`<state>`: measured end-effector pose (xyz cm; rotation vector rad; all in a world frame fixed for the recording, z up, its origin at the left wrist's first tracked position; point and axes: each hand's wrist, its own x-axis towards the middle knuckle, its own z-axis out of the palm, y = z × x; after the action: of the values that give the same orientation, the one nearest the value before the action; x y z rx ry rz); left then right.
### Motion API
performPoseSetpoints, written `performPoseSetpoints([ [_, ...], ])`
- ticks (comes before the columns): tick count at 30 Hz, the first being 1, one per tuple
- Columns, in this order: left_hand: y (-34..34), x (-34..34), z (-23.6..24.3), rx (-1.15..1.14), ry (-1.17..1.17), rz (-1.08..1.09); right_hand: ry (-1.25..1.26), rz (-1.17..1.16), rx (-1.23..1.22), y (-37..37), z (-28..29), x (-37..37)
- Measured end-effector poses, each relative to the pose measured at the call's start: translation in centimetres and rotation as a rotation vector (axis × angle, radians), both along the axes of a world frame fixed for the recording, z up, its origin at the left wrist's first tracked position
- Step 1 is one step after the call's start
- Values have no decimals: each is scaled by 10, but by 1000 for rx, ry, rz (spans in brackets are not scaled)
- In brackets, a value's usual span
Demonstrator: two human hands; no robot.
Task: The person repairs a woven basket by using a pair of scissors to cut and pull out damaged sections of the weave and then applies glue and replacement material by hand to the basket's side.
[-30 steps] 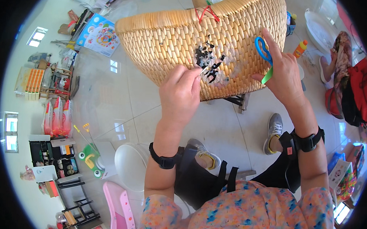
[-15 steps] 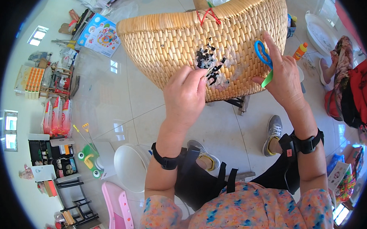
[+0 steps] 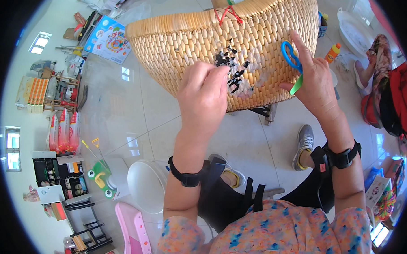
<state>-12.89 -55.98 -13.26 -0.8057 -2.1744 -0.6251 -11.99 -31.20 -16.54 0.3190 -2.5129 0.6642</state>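
A woven straw basket stands tilted before me, with a red string tie at its rim. A cluster of small black pieces, with some whitish bits among them, sticks to its side. My left hand is closed in a pinch at the left edge of that cluster; its fingertips hide whatever they hold. Against the basket's right side, my right hand keeps a pair of scissors with blue and green handles in its grip, index finger stretched up. The scissors' blades are hidden.
A white bucket and a pink plastic piece stand to the left of my legs. An orange bottle and a white basin are beyond my right hand. At the right edge is another person's leg.
My left hand has shifted slightly up and left, its fingertips now covering the left part of the black pieces. The right hand still holds the scissors, almost unmoved.
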Motion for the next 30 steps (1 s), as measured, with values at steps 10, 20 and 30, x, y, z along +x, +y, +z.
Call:
performPoseSetpoints([
  [10, 3, 6, 1, -52, -66, 8, -21, -25, 25, 2, -3, -1],
  [20, 2, 8, 1, -113, -77, -4, -4, -5, 2, 1, -3, 0],
  [30, 0, 5, 1, -56, -113, -20, -54, -38, 37, 2, -2, 0],
])
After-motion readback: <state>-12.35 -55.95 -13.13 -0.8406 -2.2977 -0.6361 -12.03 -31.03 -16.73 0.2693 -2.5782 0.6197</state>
